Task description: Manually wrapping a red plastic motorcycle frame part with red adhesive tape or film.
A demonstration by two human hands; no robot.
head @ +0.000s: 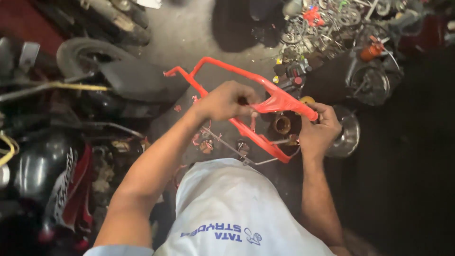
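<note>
**Little lettering, no packaging in my view**

Looking down from the head camera, I see no boxes, signs or screens. The one label-like mark is a line of blue printed lettering (215, 233) with a small blue emblem beside it, low on the pale shirt at the bottom centre. On the left, a red and black motorcycle fairing carries a white decal (64, 182) running in slanted strokes along its side.

Dim workshop, grey concrete floor (189, 33), parked motorcycles (57, 180), scattered parts (332, 19)
</note>
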